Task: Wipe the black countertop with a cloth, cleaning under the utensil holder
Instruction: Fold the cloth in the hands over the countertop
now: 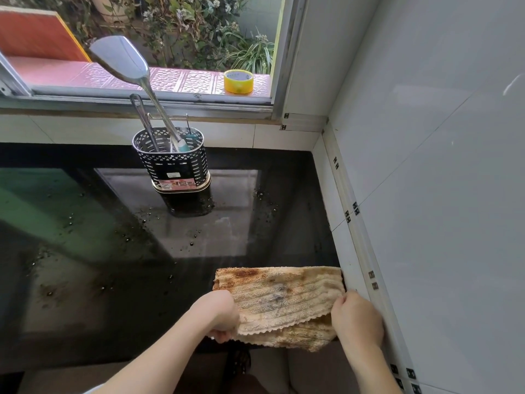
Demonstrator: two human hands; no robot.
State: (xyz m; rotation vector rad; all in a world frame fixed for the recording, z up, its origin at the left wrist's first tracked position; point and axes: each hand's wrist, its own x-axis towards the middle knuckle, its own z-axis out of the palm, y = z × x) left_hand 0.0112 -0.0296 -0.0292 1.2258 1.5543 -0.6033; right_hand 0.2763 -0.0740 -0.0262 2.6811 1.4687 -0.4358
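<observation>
Left hand [224, 317]: fingers curled shut on the cloth's left edge, at the near rim of the counter.
Right hand [356, 319]: fingers closed on the cloth's right edge, just beside the white tiled wall [426, 194].
Cloth [279, 297]: tan, ribbed, stained brown and grey — folded, far half flat on the countertop, near half hanging over the edge.
Countertop [85, 265]: black, glossy, speckled with droplets and grime.
Utensil holder [173, 160]: perforated metal, upright, well beyond the cloth — its labels too small to read; a steel spatula [122, 58] leans out.
Window sill [184, 81]: a yellow tape roll [238, 81] on it.
</observation>
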